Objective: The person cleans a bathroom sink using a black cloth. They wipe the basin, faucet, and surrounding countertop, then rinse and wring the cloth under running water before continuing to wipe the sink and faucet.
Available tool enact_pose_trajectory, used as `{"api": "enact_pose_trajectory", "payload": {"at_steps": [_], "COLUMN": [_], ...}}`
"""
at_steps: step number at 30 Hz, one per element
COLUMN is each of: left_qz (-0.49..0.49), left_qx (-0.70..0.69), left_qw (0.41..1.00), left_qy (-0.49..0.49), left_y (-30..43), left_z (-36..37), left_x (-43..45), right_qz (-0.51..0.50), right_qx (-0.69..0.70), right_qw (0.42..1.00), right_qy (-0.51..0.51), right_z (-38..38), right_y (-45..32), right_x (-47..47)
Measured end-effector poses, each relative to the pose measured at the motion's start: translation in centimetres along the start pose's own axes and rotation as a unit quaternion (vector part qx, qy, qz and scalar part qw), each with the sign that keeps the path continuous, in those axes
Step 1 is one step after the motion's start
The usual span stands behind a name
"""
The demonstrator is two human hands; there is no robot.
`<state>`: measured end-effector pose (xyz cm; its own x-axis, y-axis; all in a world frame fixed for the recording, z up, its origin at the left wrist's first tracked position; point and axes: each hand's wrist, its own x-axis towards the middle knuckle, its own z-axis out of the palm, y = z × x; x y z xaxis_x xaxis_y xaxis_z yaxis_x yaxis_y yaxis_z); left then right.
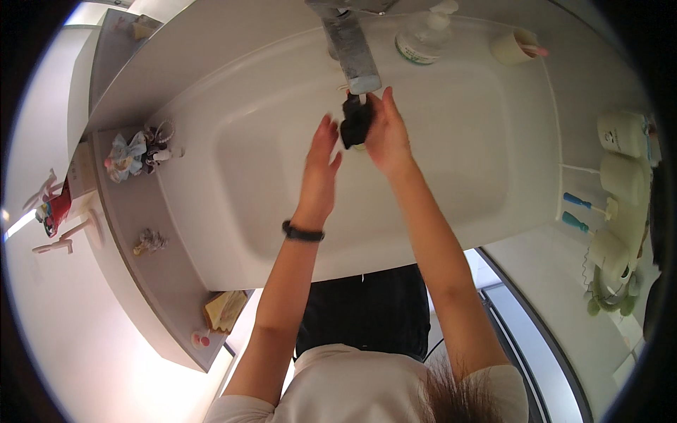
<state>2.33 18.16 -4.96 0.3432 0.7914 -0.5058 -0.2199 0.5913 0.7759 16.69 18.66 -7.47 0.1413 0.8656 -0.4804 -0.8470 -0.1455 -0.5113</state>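
A crumpled black cloth-like item [356, 121] is in my right hand [389, 132], just below the mouth of a metal faucet [353, 50]. A short stream of water appears to fall from the spout onto it. My left hand [321, 158] hovers to the left of the black item, fingers slightly apart and slightly blurred, with a small gap between them. It holds nothing. A dark band [302, 231] circles my left wrist. Both hands are over the basin of a white sink [449, 201]. The drain is mostly hidden behind the black item.
A clear pump bottle [423, 39] and a cup [513, 47] stand along the sink's back edge. On the left ledge [129, 222] lie hair ties [129, 153] and a sponge-like block [225, 311]. Wall holders on the right carry cups [621, 177] and blue-handled tools [576, 201].
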Motion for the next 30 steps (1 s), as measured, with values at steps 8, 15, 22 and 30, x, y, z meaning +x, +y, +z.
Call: {"api": "enact_pose_trajectory", "payload": {"at_steps": [8,15,22,30], "left_qz": [-0.127,-0.074,-0.146,-0.104], "left_qx": [-0.220,-0.279,-0.297,-0.259], "left_qw": [0.958,0.938,0.935,0.952], "left_qy": [-0.136,-0.192,-0.127,-0.128], "left_y": [0.3,0.6,2.8,-0.1], "left_z": [4.1,7.1,4.3,1.8], "left_x": [7.3,7.8,4.1,0.1], "right_qz": [-0.126,-0.501,-0.556,-0.436], "right_qx": [-0.338,-0.526,-0.706,-0.601], "right_qw": [0.932,0.686,0.437,0.666], "right_qy": [0.035,0.040,0.017,0.076], "right_z": [1.0,6.9,8.9,3.5], "right_y": [-3.6,-8.6,-11.5,-6.8], "right_x": [-5.3,-7.3,-5.2,-8.1]}}
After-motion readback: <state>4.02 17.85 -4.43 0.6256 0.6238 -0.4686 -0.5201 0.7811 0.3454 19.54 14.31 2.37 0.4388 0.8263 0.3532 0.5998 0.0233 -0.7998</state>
